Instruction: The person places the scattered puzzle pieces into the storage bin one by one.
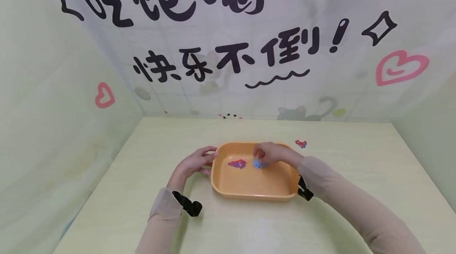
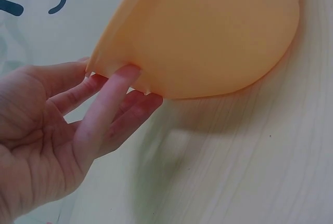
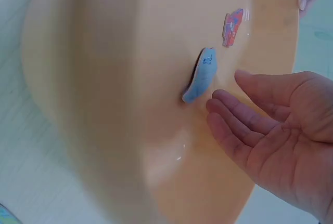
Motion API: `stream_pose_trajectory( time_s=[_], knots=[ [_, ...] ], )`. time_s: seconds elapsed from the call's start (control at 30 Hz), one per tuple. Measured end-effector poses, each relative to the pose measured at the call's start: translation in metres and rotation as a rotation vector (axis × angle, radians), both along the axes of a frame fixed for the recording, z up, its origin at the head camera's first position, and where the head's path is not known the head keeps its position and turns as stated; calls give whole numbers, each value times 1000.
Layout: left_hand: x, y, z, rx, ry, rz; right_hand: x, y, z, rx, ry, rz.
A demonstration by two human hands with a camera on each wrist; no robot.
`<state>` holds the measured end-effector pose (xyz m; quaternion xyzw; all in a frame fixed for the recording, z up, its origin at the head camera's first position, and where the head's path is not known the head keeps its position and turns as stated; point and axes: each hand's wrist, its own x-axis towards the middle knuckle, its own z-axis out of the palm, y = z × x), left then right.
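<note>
An orange plastic basin (image 1: 256,196) stands on the table. My left hand (image 1: 195,163) holds its left end; in the left wrist view the thumb (image 2: 112,91) lies against the wall and other fingers meet the edge. Inside the basin lies a thin blue piece (image 3: 202,76) with dark marks, slightly curved. My right hand (image 3: 281,125) is over the basin with loosely bent fingers close beside that piece, a small gap between them in the right wrist view. A flat red-and-purple piece (image 1: 237,163) lies to the left of the blue one on the basin floor.
Beyond the basin's right back corner, a small red-and-blue piece (image 1: 301,143) lies on the pale table (image 1: 178,135). Printed cloth walls (image 1: 228,99) with large black characters enclose the table at the back and sides.
</note>
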<state>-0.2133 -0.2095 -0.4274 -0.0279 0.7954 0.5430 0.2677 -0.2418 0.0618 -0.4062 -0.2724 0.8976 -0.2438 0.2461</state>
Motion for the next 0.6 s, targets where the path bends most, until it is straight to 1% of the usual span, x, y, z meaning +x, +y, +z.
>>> stream_pose_trajectory(
  time_s=[0.2, 0.4, 0.47, 0.6],
  knots=[
    [-1, -1, 0, -3, 10, -3, -2, 14, 2, -78, 5, -36],
    [0, -1, -2, -2, 3, -1, 0, 31, 13, -137, 5, -22],
    [0, -2, -3, -1, 4, 0, 0, 37, 18, -156, -17, -52],
    [-1, -2, -3, -7, 11, -6, -2, 49, 25, -181, -18, -124]
  ],
)
